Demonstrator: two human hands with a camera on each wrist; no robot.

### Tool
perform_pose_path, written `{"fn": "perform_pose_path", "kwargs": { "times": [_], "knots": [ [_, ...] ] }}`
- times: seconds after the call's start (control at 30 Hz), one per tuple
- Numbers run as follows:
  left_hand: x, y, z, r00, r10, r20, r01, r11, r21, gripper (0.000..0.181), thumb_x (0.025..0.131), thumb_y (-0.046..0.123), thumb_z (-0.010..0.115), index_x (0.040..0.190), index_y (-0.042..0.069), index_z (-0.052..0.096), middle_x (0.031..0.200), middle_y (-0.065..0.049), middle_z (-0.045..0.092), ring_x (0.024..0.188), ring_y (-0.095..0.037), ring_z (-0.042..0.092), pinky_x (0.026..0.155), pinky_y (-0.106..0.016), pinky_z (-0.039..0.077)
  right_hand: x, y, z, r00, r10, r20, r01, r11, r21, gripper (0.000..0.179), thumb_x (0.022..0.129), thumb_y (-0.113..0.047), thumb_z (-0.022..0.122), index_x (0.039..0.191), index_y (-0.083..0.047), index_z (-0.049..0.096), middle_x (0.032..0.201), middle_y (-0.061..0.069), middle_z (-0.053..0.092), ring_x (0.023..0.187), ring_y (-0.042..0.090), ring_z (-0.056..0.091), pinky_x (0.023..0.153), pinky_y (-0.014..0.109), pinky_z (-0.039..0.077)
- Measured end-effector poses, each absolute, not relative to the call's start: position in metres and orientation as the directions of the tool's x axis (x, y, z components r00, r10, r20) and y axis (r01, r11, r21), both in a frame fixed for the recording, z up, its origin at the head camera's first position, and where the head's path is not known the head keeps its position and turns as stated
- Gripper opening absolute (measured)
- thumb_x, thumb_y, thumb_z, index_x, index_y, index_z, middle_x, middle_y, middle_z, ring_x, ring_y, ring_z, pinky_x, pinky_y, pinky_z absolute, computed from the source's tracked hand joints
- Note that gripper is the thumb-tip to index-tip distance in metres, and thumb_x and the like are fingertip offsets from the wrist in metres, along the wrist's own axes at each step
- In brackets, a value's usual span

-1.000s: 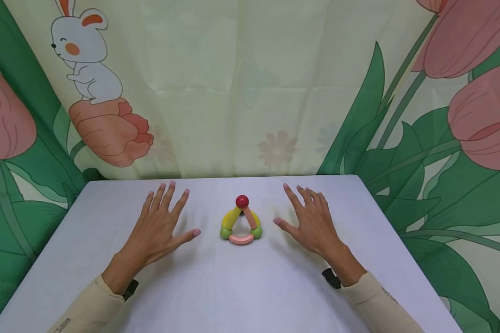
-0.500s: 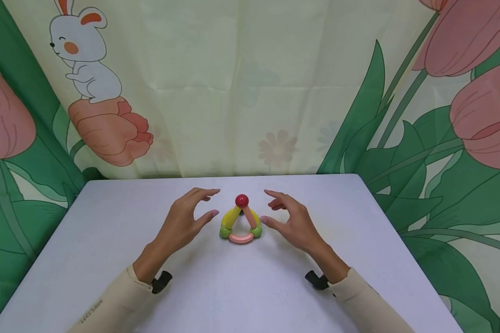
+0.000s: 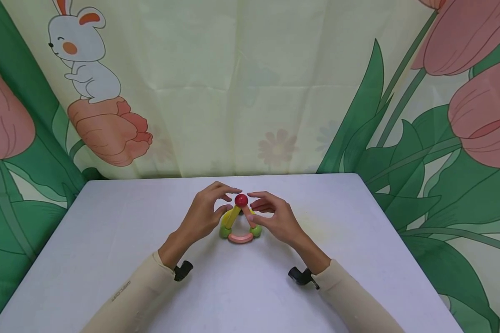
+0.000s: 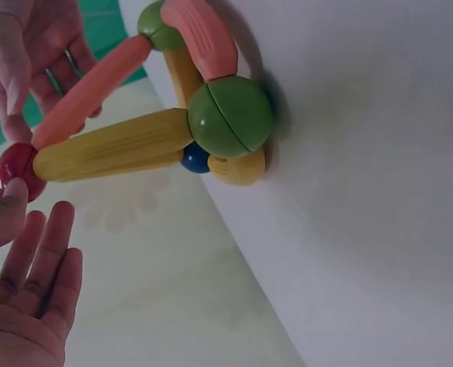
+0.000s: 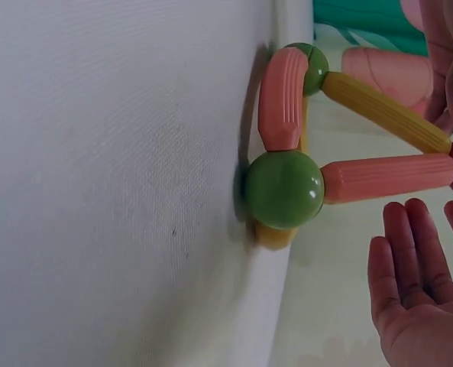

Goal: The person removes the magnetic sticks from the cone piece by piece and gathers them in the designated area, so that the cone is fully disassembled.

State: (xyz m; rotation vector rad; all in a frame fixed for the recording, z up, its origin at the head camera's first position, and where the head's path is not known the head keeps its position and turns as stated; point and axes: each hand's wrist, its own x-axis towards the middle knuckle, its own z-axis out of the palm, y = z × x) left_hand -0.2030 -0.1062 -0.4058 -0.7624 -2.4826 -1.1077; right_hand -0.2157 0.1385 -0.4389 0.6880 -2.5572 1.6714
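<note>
A small pyramid of toy building rods and balls stands mid-table. At its top is a red ball (image 3: 241,200); a straight yellow rod (image 4: 115,145) and a straight pink rod (image 5: 390,178) slope down from it to two green balls (image 5: 284,189). A curved pink rod (image 3: 240,238) joins these in front, and a dark blue ball (image 4: 196,157) shows behind. My left hand (image 3: 206,208) is at the red ball's left, a fingertip overlapping it in the left wrist view. My right hand (image 3: 277,217) is to its right, fingers loosely bent, thumb in front of the pink rod.
The pyramid rests on a white table (image 3: 241,286). Behind the table's far edge hangs a cloth backdrop (image 3: 233,92) printed with a rabbit, tulips and leaves. Each wrist wears a small black camera (image 3: 183,270) below the beige sleeve (image 3: 133,296).
Both hands have come inward from either side of the pyramid to the red ball. Their spread fingers have bent toward each other. The pyramid has stayed in place.
</note>
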Motion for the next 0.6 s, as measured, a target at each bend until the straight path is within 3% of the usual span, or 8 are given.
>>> {"fn": "perform_pose_path", "kwargs": {
  "times": [0.23, 0.6],
  "knots": [
    [-0.209, -0.102, -0.407, -0.794, 0.396, 0.461, 0.608, 0.535, 0.587, 0.048, 0.086, -0.008, 0.082, 0.127, 0.017, 0.077, 0.113, 0.000, 0.070, 0.096, -0.015, 0.074, 0.091, -0.033, 0.062, -0.220, 0.131, -0.441, -0.900, -0.374, 0.223, -0.335, 0.269, -0.903, 0.046, 0.091, -0.020, 0.086, 0.134, -0.022, 0.070, 0.115, 0.005, 0.078, 0.108, 0.022, 0.076, 0.103, 0.054, 0.058],
    [-0.217, -0.098, -0.405, -0.760, 0.452, 0.466, 0.649, 0.539, 0.536, 0.052, 0.085, -0.018, 0.075, 0.123, 0.016, 0.077, 0.106, 0.000, 0.067, 0.086, -0.016, 0.072, 0.081, -0.035, 0.063, -0.226, 0.122, -0.441, -0.920, -0.344, 0.190, -0.289, 0.263, -0.920, 0.041, 0.091, -0.014, 0.086, 0.130, -0.010, 0.072, 0.114, 0.014, 0.077, 0.102, 0.029, 0.075, 0.094, 0.035, 0.063]
  ]
}}
